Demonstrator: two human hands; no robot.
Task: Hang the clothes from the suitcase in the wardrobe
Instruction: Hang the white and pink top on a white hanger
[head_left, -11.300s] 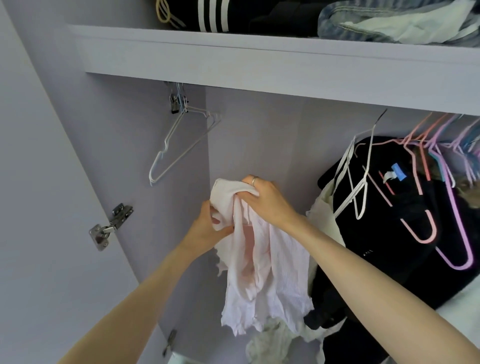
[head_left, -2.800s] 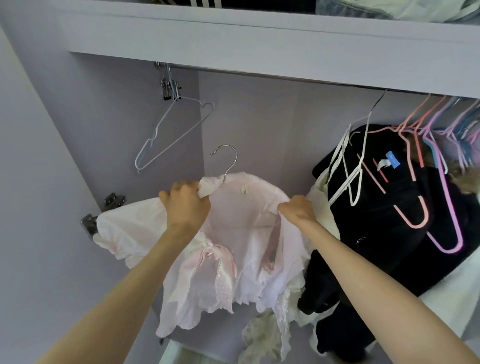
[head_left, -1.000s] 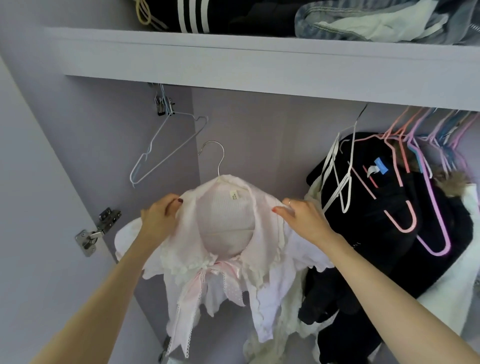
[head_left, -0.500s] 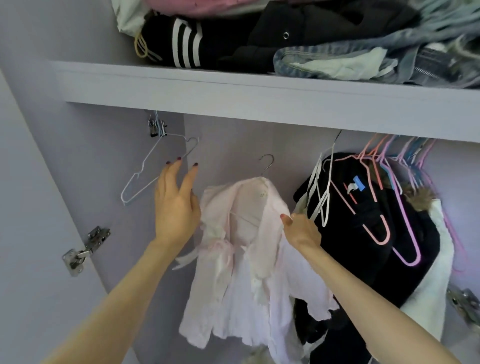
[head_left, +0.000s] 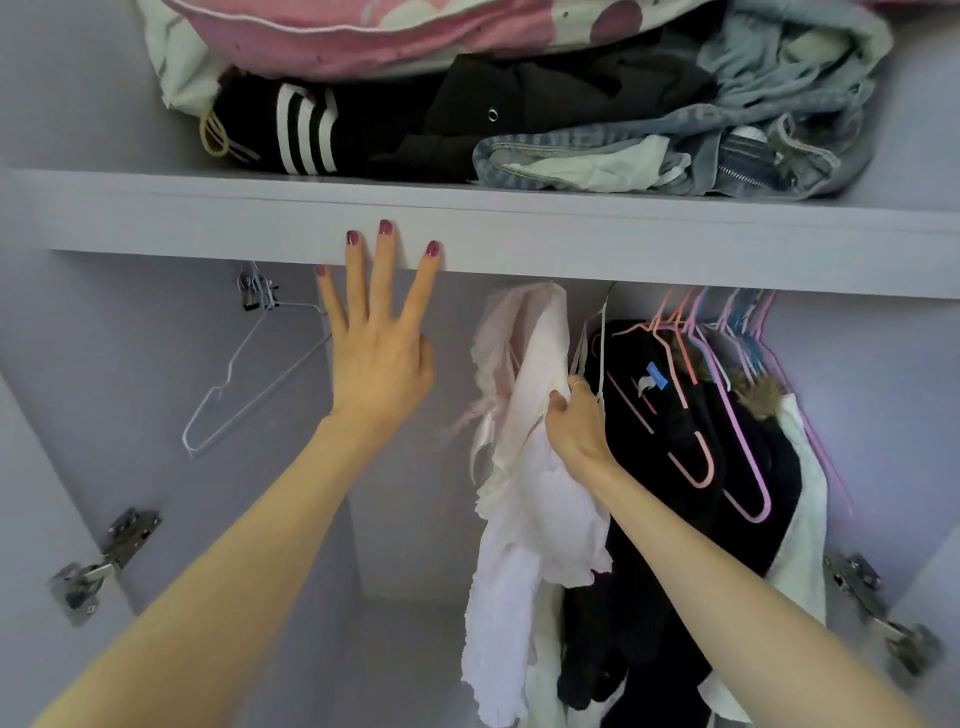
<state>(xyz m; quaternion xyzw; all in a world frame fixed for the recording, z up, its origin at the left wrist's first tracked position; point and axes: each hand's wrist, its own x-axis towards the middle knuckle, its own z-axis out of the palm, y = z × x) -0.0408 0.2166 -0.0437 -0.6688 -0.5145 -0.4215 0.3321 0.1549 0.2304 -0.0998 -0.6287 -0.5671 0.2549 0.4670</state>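
Lilac wardrobe (head_left: 130, 364) walls fill the view from the head camera, with a thick shelf (head_left: 571, 234) running across the upper part. Below it, the right hand (head_left: 576, 426) grips a fold of the pale pink blouse (head_left: 524, 467), thumb and curled fingers closed on the cloth near its upper part. The blouse hangs under the shelf edge, its top bunched up close to the underside; the hanger hook and the rail are hidden there, so whether it is already hooked on cannot be told. Its lower hem and frilled edges drop down past the right forearm. The left hand (head_left: 379, 358) is raised to the left of the blouse, apart from it, fingers straight and spread, holding nothing; its fingertips (head_left: 384, 244) overlap the front face of the shelf, though contact with it cannot be made out.

Just right of the right hand hang thin white hangers (head_left: 597, 338), then a black garment (head_left: 675, 467) with pink hangers (head_left: 696, 457) and purple ones looped in front of it, and a white garment (head_left: 800, 519) at the far right. To the left of the left hand an empty white wire hanger (head_left: 249, 384) hangs tilted near the side wall. On top of the shelf lie folded clothes: a black piece with white stripes (head_left: 306, 130), denim (head_left: 727, 135) and a pink item (head_left: 415, 31). Metal door hinges (head_left: 104, 561) show low on both sides.
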